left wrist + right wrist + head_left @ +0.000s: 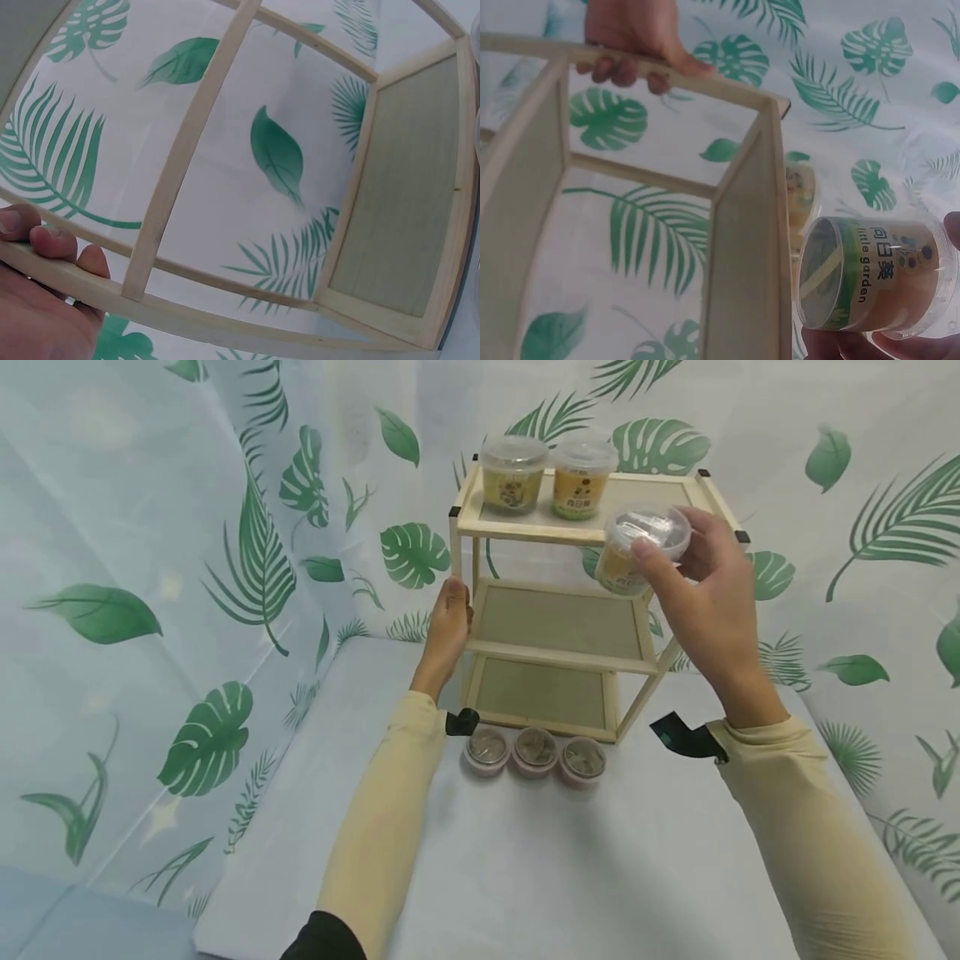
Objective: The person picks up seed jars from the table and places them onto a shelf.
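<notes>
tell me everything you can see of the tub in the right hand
The tub is a round, clear container that looks like plastic, with a clear lid on. Its label shows green and orange, Chinese characters and the words "little garden". Its contents are hard to make out. It tilts in front of the wooden rack's top shelf, towards the right end and seemingly apart from it. The right hand grips it near the lid, between thumb and fingers.

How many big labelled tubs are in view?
3: the left tub and the middle tub stand on the top shelf; the right tub is in the right hand.
</notes>
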A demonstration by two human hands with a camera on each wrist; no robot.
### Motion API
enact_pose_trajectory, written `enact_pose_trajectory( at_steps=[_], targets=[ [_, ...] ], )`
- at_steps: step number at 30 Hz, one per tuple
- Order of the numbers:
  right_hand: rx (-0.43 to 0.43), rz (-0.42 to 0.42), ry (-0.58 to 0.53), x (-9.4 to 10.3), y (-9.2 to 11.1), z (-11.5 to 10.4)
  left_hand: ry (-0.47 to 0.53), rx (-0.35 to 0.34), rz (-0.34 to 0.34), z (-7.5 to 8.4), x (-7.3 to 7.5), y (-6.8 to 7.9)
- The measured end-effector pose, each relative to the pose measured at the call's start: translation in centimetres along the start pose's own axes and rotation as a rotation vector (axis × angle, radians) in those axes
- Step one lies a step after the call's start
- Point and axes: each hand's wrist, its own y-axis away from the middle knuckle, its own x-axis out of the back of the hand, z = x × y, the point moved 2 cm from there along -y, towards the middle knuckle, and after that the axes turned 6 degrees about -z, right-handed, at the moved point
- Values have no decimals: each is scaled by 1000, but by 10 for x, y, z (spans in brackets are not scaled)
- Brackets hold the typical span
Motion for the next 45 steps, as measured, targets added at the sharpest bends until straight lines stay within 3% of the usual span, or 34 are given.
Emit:
enact_pose_trajectory(
  at_steps=[7,21,34,45],
  targets=[
    [-34,23,-21,11,-25,-3,4,-12,-6,-2,0,-1],
    [-115,46,117,42,-81,-1,18,23,5,0,2,-2],
    [-239,-60,166,66,-119,1,7,38,10,0,2,-2],
    [-362,-156,178,65,-122,22,4,40,10,0,2,-1]
  ],
)
